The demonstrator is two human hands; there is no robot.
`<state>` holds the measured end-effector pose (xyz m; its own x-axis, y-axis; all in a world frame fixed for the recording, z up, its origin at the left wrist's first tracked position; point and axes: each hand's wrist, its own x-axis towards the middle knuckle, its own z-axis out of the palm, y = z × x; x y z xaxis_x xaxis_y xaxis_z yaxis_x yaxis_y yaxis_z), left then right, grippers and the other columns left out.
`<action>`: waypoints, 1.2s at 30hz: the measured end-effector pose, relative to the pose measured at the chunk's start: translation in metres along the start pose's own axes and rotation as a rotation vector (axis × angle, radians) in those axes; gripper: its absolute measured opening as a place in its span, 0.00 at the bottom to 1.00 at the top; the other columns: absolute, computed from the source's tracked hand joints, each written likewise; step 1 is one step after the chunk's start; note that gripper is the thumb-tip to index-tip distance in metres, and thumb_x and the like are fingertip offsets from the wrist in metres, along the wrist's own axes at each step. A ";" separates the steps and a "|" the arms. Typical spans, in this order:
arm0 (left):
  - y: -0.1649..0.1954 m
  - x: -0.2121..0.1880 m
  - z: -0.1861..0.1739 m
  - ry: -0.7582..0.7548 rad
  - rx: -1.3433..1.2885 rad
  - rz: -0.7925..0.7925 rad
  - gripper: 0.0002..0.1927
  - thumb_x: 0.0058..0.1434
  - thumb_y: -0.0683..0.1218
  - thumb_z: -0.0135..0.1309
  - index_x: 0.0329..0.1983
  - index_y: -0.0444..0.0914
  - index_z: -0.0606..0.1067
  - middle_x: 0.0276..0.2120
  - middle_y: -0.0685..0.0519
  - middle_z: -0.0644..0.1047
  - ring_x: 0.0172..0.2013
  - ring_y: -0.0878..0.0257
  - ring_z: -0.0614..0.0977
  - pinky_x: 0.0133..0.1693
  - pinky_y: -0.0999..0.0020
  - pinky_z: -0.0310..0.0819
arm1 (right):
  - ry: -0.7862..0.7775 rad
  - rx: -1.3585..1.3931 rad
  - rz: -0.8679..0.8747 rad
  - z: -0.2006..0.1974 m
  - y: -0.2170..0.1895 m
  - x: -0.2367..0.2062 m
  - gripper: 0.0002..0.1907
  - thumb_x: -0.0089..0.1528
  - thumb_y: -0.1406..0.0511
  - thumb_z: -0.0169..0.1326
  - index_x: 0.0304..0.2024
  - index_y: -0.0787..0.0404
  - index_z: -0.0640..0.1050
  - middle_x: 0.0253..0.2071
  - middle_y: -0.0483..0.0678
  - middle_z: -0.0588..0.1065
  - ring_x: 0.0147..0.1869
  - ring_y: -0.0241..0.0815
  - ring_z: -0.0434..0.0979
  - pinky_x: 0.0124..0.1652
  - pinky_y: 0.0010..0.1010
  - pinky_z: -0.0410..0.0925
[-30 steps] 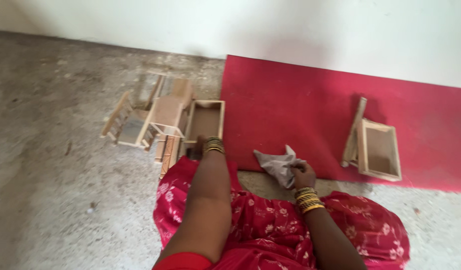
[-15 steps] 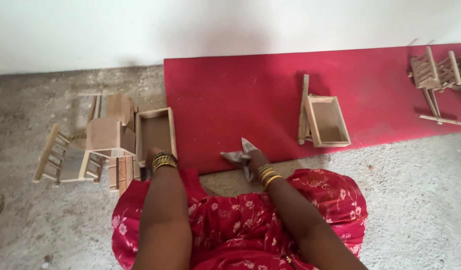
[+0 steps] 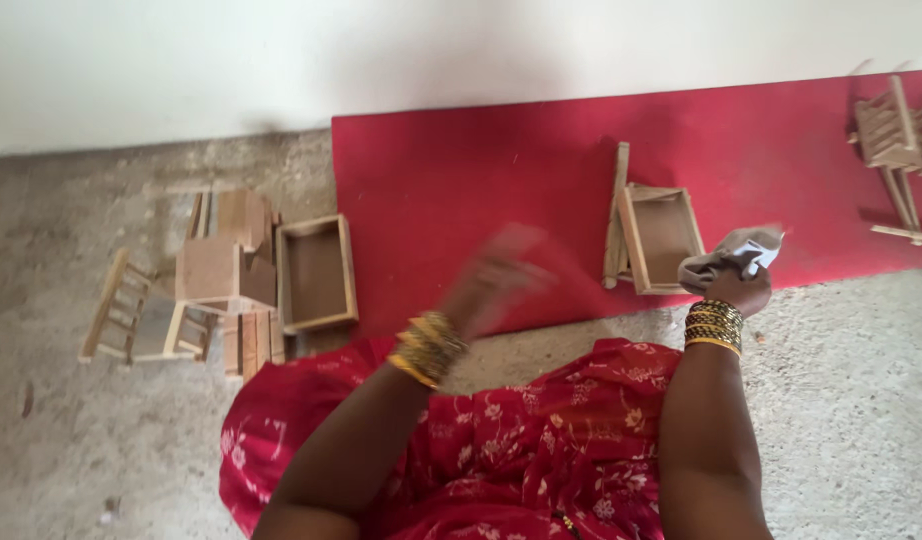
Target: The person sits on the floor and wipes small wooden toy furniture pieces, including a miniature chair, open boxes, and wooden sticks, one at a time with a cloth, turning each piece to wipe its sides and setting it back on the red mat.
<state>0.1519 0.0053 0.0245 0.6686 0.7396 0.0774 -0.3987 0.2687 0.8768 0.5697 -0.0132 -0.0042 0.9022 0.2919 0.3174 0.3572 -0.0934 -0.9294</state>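
- Since the earlier frame the left hand (image 3: 501,268) has come off the cluster of small wooden pieces at the left and is sweeping across in mid-air, while the right hand (image 3: 738,287) has carried the grey cloth (image 3: 733,252) over to the wooden tray (image 3: 659,232) on the red mat (image 3: 481,170).
- The right hand is gripping the cloth bunched in closed fingers, wadded so a thick pad is facing the tray; the cloth is touching or just beside the tray's near right corner.
- The tray is lying open side up on the mat, a loose wooden slat (image 3: 615,212) leaning along its left edge, so its inside is within easy reach.
- The right forearm is coming straight up from the lap, wrist bent slightly inward, gold bangles (image 3: 714,326) stacked at the wrist.
- The left hand is a blur over the mat's near edge; it is holding nothing that shows, but I cannot tell whether the fingers are spread or curled.
- At the left, a second open tray (image 3: 316,272) and miniature wooden chairs (image 3: 191,290) are sitting on the bare concrete floor (image 3: 861,400), well apart from both hands.
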 end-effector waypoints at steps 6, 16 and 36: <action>0.023 -0.020 0.107 -0.642 0.913 -0.126 0.43 0.66 0.59 0.46 0.80 0.43 0.48 0.53 0.45 0.82 0.41 0.56 0.86 0.52 0.58 0.80 | -0.370 -0.466 -0.086 0.034 0.002 -0.033 0.17 0.66 0.60 0.56 0.50 0.67 0.73 0.42 0.60 0.78 0.40 0.51 0.81 0.35 0.44 0.74; 0.002 -0.120 -0.057 0.162 0.642 -0.331 0.33 0.68 0.53 0.51 0.74 0.38 0.60 0.61 0.42 0.74 0.59 0.55 0.77 0.57 0.61 0.77 | -0.640 -0.960 -0.331 0.070 -0.001 -0.067 0.28 0.61 0.50 0.55 0.54 0.62 0.76 0.45 0.61 0.78 0.49 0.56 0.81 0.48 0.51 0.73; 0.002 -0.082 -0.037 0.414 1.196 0.231 0.27 0.45 0.56 0.76 0.35 0.39 0.72 0.29 0.48 0.75 0.32 0.53 0.78 0.34 0.56 0.74 | -0.792 0.395 0.224 0.091 -0.003 -0.174 0.09 0.66 0.62 0.58 0.35 0.61 0.77 0.30 0.40 0.77 0.32 0.29 0.78 0.32 0.25 0.73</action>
<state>0.0729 -0.0319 0.0021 0.3298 0.8882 0.3198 0.4736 -0.4487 0.7579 0.3900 0.0231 -0.0735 0.4586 0.8879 0.0351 -0.0464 0.0634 -0.9969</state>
